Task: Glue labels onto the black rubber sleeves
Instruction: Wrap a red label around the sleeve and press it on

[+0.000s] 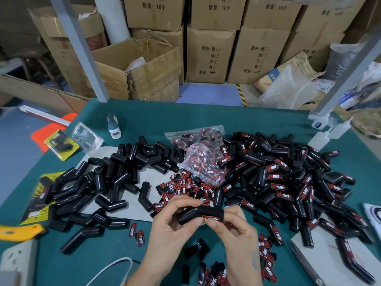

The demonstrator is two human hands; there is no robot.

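Both wrists run off the bottom edge, and the label (212, 219) is half hidden under the fingertips, its lettering unreadable. The black sleeve (199, 215) sits at about six o'clock over the green table (206, 114), long axis running from eight o'clock up to three, bent in the middle. Left hand (175, 226) is palm up, fingers curled round the sleeve's lower end. Right hand (237, 232) pinches the red label against the sleeve's underside, thumb and forefinger tight together. Bare sleeves (107, 182) heap at nine o'clock, labelled ones (288, 178) at two, loose labels (185, 188) between.
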